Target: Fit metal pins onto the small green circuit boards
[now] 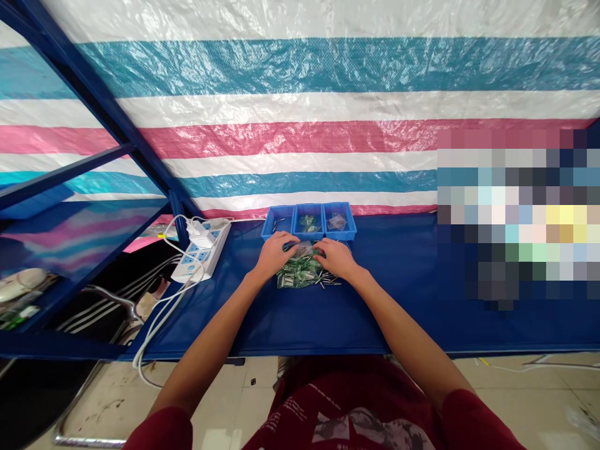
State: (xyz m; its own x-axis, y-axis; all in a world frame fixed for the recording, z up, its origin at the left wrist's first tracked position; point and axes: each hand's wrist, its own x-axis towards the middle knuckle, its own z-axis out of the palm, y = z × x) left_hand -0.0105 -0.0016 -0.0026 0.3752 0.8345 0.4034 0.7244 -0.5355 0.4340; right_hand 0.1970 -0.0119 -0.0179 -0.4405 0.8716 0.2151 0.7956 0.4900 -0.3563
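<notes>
Left hand (275, 256) over the far left part of the plastic bag (300, 270), its fingers bent and the thumb turned inward; right hand (338, 257) over the far right part of the same bag, its fingers curled towards the left hand; whether either is pinching the film or merely resting on it cannot be told.

The bag, greenish and see-through with metal pieces inside, lies on the blue tabletop (398, 300), nearer the far edge than the front edge; loose metal pins (329, 281) lie scattered at its right side, below the right hand.

Three blue bins stand side by side just beyond the hands, close to the far edge; the left bin (268, 235) contains a few slim metal pieces, the middle bin (309, 237) greenish material, the right bin (345, 235) a clear packet; room for forward movement is narrow here, the hands being just short of the bin fronts.

Blue surface runs from the bag to the front edge, and further to the right of the right forearm; the far right portion is pixelated and cannot be read.

Towards the far left corner lies a white power strip (186, 271), well apart from the left hand; white cables (140, 354) run from it over the front edge; a striped sheet (300, 69) rises behind the far edge.
</notes>
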